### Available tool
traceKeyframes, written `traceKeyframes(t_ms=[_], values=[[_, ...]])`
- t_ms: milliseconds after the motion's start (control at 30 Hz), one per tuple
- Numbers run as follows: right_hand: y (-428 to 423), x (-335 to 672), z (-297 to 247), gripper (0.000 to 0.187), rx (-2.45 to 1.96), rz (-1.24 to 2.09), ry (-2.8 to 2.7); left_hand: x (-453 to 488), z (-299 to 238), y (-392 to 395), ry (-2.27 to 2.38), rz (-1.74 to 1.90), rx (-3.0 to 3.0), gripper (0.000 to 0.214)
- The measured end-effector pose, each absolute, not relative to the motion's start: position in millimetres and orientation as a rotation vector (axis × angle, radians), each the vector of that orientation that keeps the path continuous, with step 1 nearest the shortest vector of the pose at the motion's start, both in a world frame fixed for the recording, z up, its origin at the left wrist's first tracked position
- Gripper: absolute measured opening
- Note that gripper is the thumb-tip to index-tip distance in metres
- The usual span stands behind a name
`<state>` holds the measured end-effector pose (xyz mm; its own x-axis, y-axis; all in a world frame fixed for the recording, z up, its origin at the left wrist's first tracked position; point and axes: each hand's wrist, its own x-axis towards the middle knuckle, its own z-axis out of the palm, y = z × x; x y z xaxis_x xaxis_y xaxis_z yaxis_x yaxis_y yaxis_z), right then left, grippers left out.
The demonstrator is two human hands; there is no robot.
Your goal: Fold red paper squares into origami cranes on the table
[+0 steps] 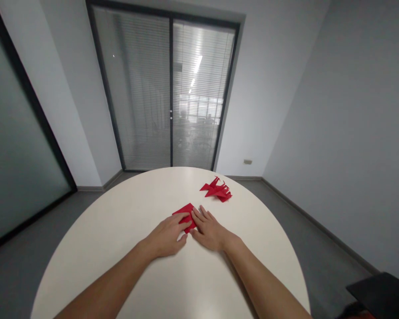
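Observation:
A folded piece of red origami paper [188, 208] lies flat on the round white table, partly covered by my fingers. My left hand [168, 235] rests across its left and near part, fingers stretched over the paper and thumb apart on the near side. On the right edge of the paper press the fingertips of my right hand [209, 228]; its fingers are extended and some reach past the paper onto the table. Beyond my right hand stands a cluster of several red folded paper cranes [218, 190], touching or overlapping one another.
The round white table [119, 230] curves away on both sides, its far edge near the glass doors [199, 97] with blinds. Grey walls and a grey floor [322, 239] surround it. A dark object [382, 292], perhaps a chair, is at the lower right.

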<state>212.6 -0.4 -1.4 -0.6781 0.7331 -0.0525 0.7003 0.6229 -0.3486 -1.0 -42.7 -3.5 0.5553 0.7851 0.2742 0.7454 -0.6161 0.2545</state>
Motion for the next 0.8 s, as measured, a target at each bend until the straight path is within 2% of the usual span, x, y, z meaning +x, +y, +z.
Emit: traceKeyframes(t_ms=[333, 567, 800], values=[[0.1, 211.0, -4.7, 0.067, -1.265, 0.5, -2.662, -2.6, -10.8, -35.9, 1.279, 0.553, 2.695, 0.055], [1.4, 215.0, -3.1, 0.078, -1.207, 0.575, -2.699, -2.8, -11.2, -38.8, 1.284, 0.57, 2.701, 0.054], [4.7, 221.5, -2.8, 0.075, -1.148, 0.588, -2.719, 2.9, -2.4, -40.8, 1.334, 0.576, 2.686, 0.051]])
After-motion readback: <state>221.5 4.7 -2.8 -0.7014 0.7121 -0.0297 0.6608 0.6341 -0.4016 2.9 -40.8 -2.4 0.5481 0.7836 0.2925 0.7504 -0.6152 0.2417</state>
